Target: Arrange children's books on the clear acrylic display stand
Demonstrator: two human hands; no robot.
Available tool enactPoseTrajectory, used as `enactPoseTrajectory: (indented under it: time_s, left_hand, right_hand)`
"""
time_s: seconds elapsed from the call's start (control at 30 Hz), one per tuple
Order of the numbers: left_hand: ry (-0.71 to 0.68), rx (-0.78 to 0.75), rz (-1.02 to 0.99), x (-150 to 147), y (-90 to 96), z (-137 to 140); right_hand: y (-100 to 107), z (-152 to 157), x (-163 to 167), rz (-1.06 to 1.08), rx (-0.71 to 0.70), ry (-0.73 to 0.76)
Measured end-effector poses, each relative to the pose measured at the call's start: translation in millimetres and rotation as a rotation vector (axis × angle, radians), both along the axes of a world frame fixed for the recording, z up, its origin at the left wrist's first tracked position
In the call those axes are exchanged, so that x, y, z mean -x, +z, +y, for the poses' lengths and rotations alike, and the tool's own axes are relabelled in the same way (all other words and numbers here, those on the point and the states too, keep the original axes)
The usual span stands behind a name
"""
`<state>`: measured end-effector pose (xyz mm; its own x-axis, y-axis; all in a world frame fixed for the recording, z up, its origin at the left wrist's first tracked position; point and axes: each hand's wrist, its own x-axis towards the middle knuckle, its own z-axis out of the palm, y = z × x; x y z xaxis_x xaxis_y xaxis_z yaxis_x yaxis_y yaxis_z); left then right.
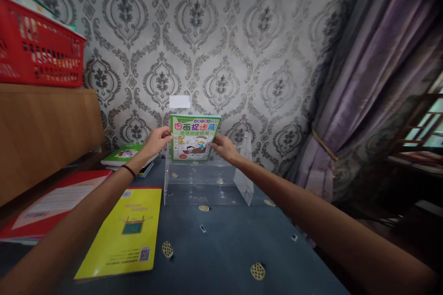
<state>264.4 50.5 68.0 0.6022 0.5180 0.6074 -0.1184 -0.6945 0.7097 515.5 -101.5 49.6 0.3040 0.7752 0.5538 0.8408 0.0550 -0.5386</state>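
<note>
A green picture book [194, 136] stands nearly upright at the top of a clear acrylic rack [200, 175], its cover facing me. My left hand [159, 139] is closed at the book's left edge, a dark band round the wrist. At the right edge, my right hand [224, 147] pinches the book between thumb and fingers. The rack's lower tiers show below the book. Whether the book's bottom edge rests on the rack I cannot tell.
A yellow book [138, 226] lies at the front left, with a red book [79, 179] and a stack topped by a green book [121, 154] beyond. A red basket [51, 50] sits on a wooden cabinet [51, 133]. A purple curtain [346, 101] hangs at right.
</note>
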Motion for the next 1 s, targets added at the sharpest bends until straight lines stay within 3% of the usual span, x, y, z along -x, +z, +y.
enactPoseTrajectory:
  time_s: [0.3, 0.5, 0.63, 0.83, 0.93, 1.0]
  left_hand:
    - [-0.105, 0.141, 0.043, -54, -4.8, -52]
    - [-0.17, 0.149, 0.072, -54, -28.4, -87]
    - [-0.157, 0.149, 0.105, -27, -49.5, -86]
    - [0.037, 0.246, 0.144, 53, -80.8, -42]
    - [0.171, 0.238, 0.231, 105, -105.6, -23]
    - [0.275, 0.15, 0.326, 137, -127.8, -20]
  right_hand:
    - [5, -48, -44, 0.207, -0.023, -0.057]
    - [2, -78, -62, 0.301, -0.076, -0.078]
    - [1, -78, -61, 0.35, -0.099, -0.095]
    - [-6, -84, -59, 0.414, -0.098, -0.117]
    - [-21, -90, -54, 0.449, -0.238, -0.173]
    - [-38, -96, -38, 0.481, -0.356, -0.268]
